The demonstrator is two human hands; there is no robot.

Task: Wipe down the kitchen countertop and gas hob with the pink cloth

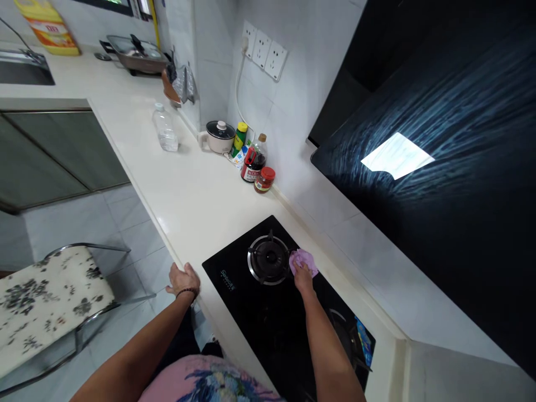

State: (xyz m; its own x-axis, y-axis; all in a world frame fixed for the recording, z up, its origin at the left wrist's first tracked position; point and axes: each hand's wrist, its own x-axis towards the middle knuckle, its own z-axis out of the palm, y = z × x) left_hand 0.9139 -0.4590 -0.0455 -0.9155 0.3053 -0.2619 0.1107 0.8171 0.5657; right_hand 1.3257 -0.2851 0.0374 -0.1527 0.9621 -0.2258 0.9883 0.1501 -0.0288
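Note:
Under my right hand [304, 277] a crumpled pink-purple cloth [303, 259] is pressed on the black glass gas stove [268, 318], just beside the far burner [271, 258]. My fingers are closed on the cloth, and it touches the glass close to the burner's metal ring. My left hand [183, 280], with a dark bead bracelet at the wrist, grips the front edge of the white countertop [184, 206], left of the stove. Behind my right forearm the near burner [345, 335] is partly hidden.
A dark range hood [439, 223] slants overhead on the right. Along the wall stand a red-lidded jar [264, 180], a dark sauce bottle [253, 164] and a small lidded pot [220, 137]. A clear plastic bottle [165, 128] stands farther left. A floral-seated chair [54, 301] is below.

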